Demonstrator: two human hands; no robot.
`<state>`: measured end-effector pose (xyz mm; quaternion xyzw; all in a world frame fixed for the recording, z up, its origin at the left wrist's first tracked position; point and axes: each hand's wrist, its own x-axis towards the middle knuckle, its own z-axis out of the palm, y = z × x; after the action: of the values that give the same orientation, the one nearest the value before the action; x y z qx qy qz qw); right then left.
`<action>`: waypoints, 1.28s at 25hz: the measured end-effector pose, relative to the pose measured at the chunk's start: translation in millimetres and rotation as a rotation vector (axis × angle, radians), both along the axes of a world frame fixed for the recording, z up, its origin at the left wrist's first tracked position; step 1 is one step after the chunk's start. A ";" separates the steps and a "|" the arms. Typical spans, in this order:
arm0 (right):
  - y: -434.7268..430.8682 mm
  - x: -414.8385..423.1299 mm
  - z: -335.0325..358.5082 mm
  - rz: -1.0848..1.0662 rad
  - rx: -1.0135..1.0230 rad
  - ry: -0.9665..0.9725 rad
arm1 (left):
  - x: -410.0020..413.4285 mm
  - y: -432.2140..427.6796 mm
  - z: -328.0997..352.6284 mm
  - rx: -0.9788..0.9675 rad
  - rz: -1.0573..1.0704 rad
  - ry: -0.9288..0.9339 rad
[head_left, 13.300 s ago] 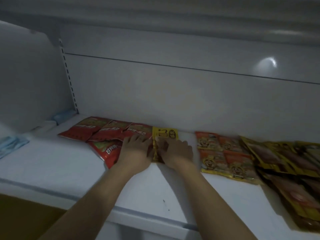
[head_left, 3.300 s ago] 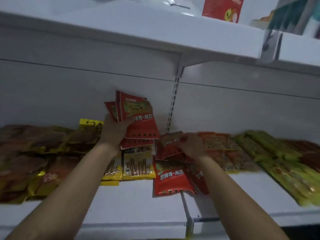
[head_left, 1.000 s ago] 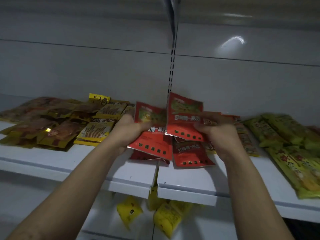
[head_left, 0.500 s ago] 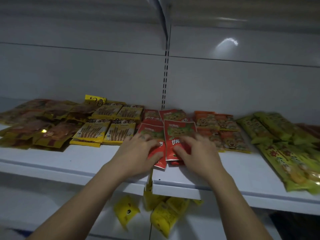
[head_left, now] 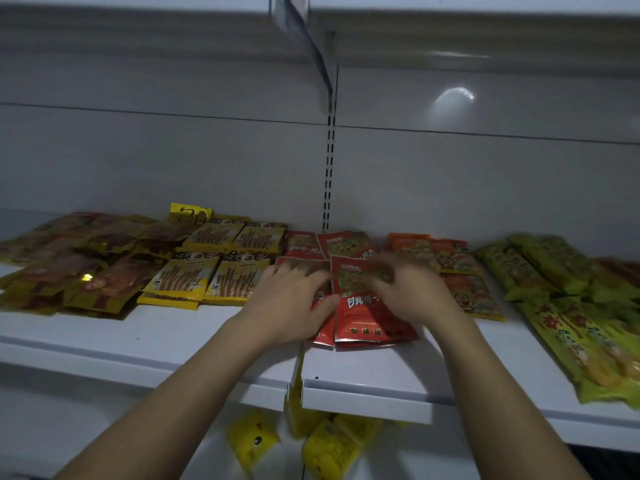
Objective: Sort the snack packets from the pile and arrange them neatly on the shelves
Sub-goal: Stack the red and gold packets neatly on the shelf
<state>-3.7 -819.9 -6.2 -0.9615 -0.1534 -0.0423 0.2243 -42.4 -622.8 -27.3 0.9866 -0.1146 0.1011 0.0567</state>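
White steel shelf point(head_left: 381, 372) carries everything, with sorted rows across it: yellow packets point(head_left: 207, 271) to the left, orange packets point(head_left: 450, 261) to the right, and the red snack packets in the gap between. Two of the red ones form a back pair point(head_left: 311, 244) against the wall. In front lie the front-right red packet point(head_left: 370, 320) and the front-left red packet point(head_left: 320, 337), touching along their inner edges, long axes running from shelf lip to back wall.

The left hand point(head_left: 291, 306) lies flat and released on the front-left packet, thumb against the seam. The right hand point(head_left: 415, 296) is over the front-right packet's upper right part, blurred; I cannot tell whether it pinches or merely presses.

That packet lies between the hands and nearer the right one, so squaring it up likely falls to the right hand.
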 end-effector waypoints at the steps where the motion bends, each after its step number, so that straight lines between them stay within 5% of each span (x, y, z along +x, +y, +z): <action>1: 2.4 16.6 7.8 -0.001 0.013 0.029 | 7.3 -2.8 3.8 0.012 -0.020 0.006; 9: 42.2 150.7 -4.3 -0.003 -0.326 0.254 | 68.9 -11.2 10.0 0.141 -0.029 0.331; 13: 40.3 166.5 -14.9 -0.134 -0.278 0.174 | 73.5 -5.0 4.7 0.137 -0.016 0.396; 21: 32.6 149.7 -13.0 -0.180 -0.334 0.011 | 78.6 -2.6 6.5 0.170 -0.028 0.360; 28: -4.3 83.2 9.7 0.029 0.004 0.011 | 62.0 5.3 6.5 0.062 -0.071 0.222; 32: -6.9 23.4 -10.6 0.073 -0.135 0.006 | 43.2 -3.2 2.4 0.107 -0.180 0.253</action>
<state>19.7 -826.7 -16.8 -0.9683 -0.1903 -0.0205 0.1608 0.7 -625.9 -24.9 0.9788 -0.1998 -0.0357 0.0272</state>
